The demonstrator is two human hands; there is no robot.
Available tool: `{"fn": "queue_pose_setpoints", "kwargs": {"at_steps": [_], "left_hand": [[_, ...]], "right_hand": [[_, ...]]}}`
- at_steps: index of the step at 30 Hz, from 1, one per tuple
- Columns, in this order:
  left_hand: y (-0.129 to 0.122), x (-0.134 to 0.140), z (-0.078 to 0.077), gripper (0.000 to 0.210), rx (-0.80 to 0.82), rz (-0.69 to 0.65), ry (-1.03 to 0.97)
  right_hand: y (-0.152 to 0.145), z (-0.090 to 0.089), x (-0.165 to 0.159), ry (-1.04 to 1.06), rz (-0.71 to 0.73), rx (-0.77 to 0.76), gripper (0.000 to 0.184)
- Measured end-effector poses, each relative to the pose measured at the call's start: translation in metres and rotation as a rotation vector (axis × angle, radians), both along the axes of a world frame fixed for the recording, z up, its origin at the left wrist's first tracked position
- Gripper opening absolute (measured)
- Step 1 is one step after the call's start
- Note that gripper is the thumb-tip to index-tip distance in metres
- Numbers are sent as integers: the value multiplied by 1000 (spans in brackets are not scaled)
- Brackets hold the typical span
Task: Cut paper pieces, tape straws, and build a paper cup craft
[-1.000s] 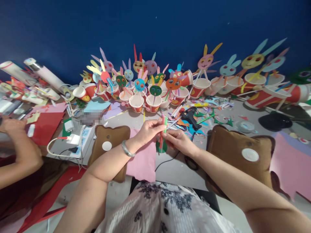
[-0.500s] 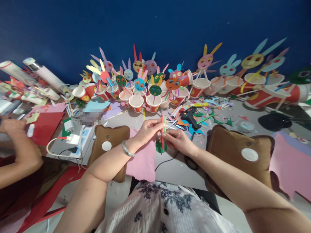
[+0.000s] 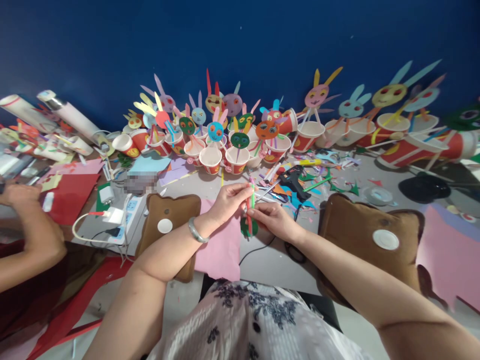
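Note:
My left hand (image 3: 233, 199) is closed, its thumb and finger pinching the upper part of a narrow red strip (image 3: 248, 220) and a green strip (image 3: 252, 200), held upright side by side. Just below, my right hand (image 3: 275, 219) pinches the same pair with thumb and forefinger. Whether the strips are paper or thin sticks, I cannot tell. Behind the red strip's lower end shows a dark green round piece (image 3: 254, 229). Pink paper (image 3: 219, 245) lies under my left wrist.
Paper cups (image 3: 210, 159) with coloured rabbit-face cutouts line the back. A black glue gun (image 3: 294, 182) lies among paper scraps at right. Brown cushions (image 3: 348, 240) flank my arms. At left are a power strip (image 3: 129, 215) and another person's arm (image 3: 33, 235).
My right fingers have shifted slightly left and down along the strips. The strips have tilted and moved a little left. My left hand has barely moved.

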State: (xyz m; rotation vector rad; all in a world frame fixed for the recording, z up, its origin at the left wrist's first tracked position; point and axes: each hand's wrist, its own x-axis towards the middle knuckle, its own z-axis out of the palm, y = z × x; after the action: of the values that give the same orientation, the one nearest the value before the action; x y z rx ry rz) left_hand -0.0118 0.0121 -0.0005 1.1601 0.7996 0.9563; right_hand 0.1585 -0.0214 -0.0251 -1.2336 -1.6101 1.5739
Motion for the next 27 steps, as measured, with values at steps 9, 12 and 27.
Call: {"fn": "queue_pose_setpoints", "kwargs": {"at_steps": [9,12,27], "left_hand": [[0,0,-5,37,-4,-3,9],[1,-1,-7,37,-10,3,14],[0,-1,-8,39,40,-26,39]], "right_hand": [[0,1,1,-25,29,20,56],[0,1,1,-20,26,13,56],[0,0,0,-4,27,-11,58]]}}
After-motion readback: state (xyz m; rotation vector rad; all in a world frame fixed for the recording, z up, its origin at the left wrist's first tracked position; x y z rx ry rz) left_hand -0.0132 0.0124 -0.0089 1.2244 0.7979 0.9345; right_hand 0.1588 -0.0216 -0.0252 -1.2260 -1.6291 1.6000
